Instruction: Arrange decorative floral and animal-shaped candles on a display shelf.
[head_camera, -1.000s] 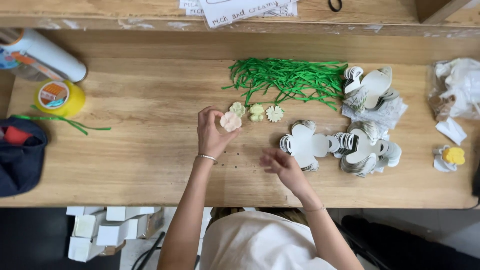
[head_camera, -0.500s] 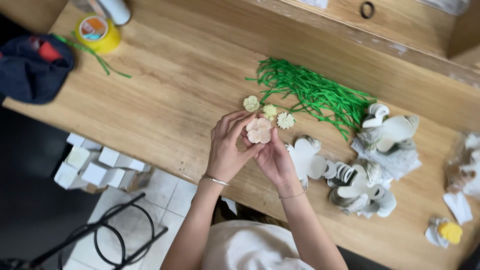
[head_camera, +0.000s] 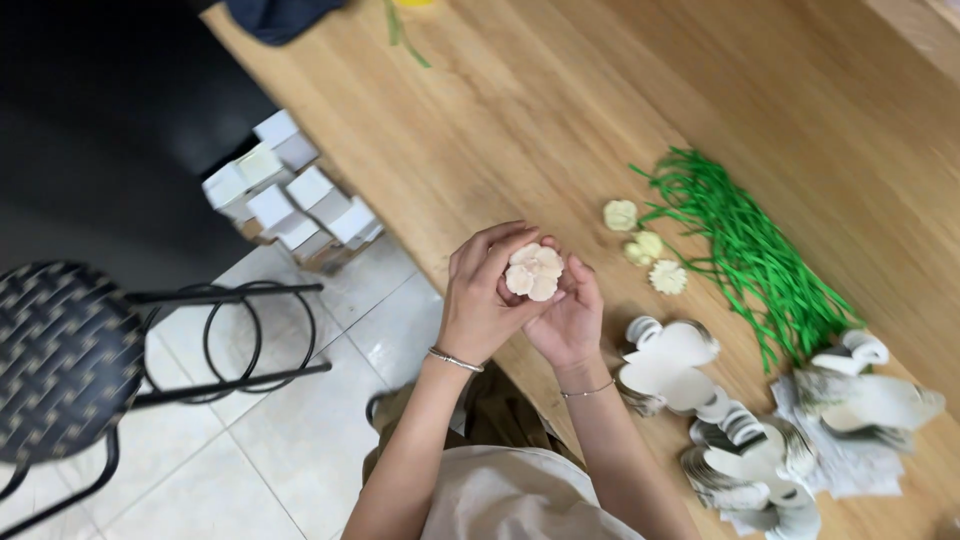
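Wooden table: both hands' fingers clasp a cream paper flower, petals facing up

A light wooden table fills the right. Left of it, pale floor tiles carry a black metal stool.

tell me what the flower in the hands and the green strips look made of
Cream flower: likely matte paper, going by its thin curled petals with cut edges. Green strips: probably paper or thin plastic, flat narrow bands in a loose pile; the sheen is too unclear to settle which.
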